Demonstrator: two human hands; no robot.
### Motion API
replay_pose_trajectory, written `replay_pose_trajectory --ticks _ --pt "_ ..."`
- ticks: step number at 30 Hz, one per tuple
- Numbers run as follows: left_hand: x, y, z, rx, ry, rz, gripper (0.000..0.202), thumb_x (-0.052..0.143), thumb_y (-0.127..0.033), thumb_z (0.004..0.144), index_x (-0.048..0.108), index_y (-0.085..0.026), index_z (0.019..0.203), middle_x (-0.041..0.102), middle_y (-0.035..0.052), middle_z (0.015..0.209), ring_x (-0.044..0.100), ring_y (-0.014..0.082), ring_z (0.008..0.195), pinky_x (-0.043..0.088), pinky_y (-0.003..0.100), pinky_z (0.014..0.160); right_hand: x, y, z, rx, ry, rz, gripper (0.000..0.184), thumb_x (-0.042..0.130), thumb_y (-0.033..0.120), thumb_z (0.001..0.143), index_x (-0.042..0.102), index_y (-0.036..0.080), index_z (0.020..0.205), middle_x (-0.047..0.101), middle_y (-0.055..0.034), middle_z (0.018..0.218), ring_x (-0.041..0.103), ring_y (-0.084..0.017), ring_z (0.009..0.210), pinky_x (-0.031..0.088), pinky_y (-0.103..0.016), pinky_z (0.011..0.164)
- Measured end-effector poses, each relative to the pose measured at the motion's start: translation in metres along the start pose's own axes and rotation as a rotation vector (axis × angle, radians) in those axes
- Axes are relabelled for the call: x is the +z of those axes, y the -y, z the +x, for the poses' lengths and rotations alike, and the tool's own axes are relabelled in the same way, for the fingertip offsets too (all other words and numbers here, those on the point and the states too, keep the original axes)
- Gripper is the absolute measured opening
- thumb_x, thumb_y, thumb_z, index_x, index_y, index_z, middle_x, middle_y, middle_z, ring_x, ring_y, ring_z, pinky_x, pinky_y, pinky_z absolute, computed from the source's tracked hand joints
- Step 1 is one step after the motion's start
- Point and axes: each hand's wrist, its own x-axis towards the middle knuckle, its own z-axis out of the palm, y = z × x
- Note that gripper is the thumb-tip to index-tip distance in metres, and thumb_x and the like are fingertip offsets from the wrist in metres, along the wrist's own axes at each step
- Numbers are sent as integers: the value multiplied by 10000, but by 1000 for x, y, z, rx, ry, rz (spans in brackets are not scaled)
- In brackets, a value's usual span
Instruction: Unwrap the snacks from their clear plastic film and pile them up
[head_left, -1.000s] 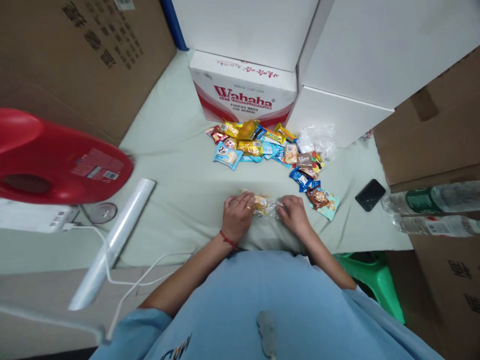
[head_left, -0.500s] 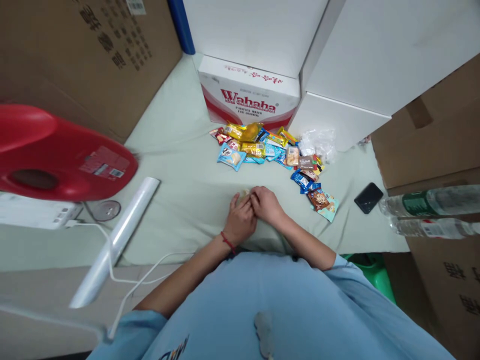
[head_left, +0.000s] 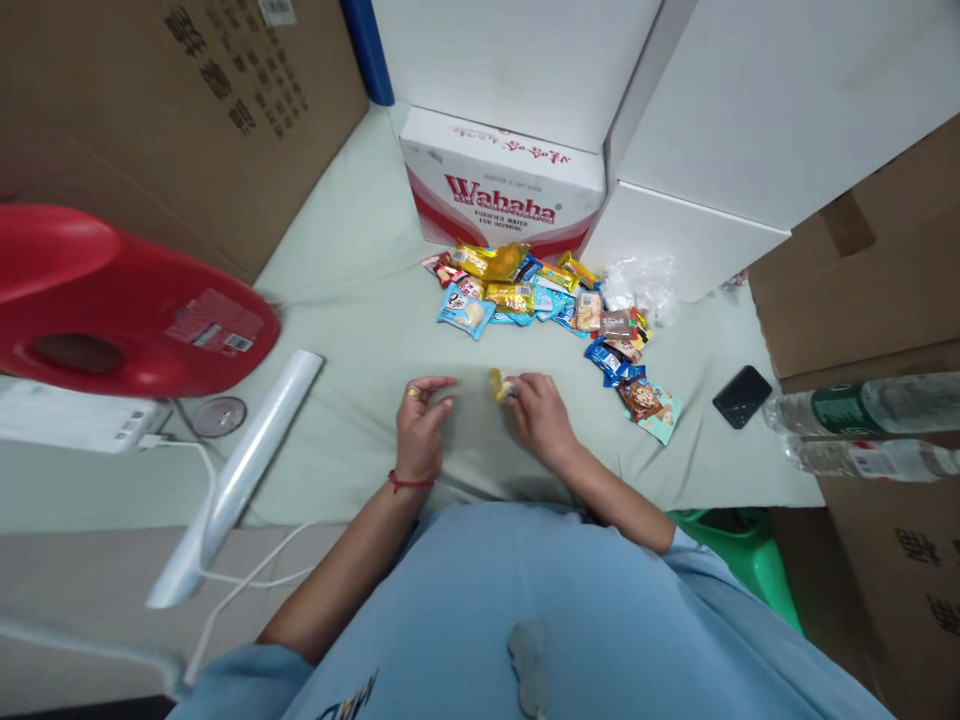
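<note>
My right hand [head_left: 538, 418] rests on the pale green cloth [head_left: 352, 330] with its fingers closed on a small yellow snack packet [head_left: 501, 386]. My left hand [head_left: 421, 425] hovers a short way to the left with a ring on one finger and a red string at the wrist. Its fingers are loosely curled and apart, holding nothing. Beyond both hands lies a pile of several coloured snack packets [head_left: 540, 300].
A Wahaha carton [head_left: 501, 190] and white boxes [head_left: 750, 110] stand behind the pile. A black phone [head_left: 741, 396] and water bottles [head_left: 870, 405] lie at the right. At the left are a red plastic stool [head_left: 112, 310], a roll of clear film [head_left: 240, 470] and a white cable.
My hands were pressed together over the packet half a second ago. My left hand has since pulled away to the left and let go; my right hand keeps the folded packet.
</note>
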Motion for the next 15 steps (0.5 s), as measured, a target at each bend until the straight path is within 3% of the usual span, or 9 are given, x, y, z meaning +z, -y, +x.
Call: replay_pose_trajectory --ticks 3,6,8,11,13,15 --pt "16 -4 -12 -65 235 57 500 692 -470 892 527 -237 1302 617 153 1448 616 261 1346 580 379 1000 -17 -9 -1 128 -80 367 350 455 402 1062 660 179 1238 671 -109 1088 613 -243 1037 521 -369 958" --pt "43 -4 -18 -161 423 8 608 720 -536 885 500 -220 1355 657 161 1399 676 271 1255 594 398 989 -19 -17 -14 284 -46 673 508 481 510 1035 525 196 1431 680 -60 1009 650 -212 944 554 -325 842" --pt "61 -3 -20 -182 466 0 639 759 -539 846 517 -203 1333 703 146 1309 707 273 1182 594 421 997 -17 -23 -29 306 -50 780 593 557 517 997 457 215 1497 690 -74 1128 665 -212 1032 558 -334 904" --pt "82 0 -22 -155 575 77 660 769 -526 833 543 -192 1357 710 142 1302 710 281 1173 584 450 1020 -25 -39 -52 288 -54 847 601 715 456 907 522 253 1439 674 -75 1292 662 -224 1151 539 -351 1011" --pt "89 0 -24 -91 648 202 625 733 -507 867 566 -198 1384 689 151 1349 692 289 1213 583 459 1016 -47 -63 -63 339 -134 852 548 784 403 847 596 265 1343 705 -50 1214 686 -216 1071 561 -347 969" --pt "88 0 -25 6 654 336 550 684 -484 908 596 -205 1374 678 152 1360 678 284 1233 589 454 997 -86 -102 -66 430 -367 850 486 815 369 811 636 267 1250 718 -19 1074 691 -191 941 589 -326 864"
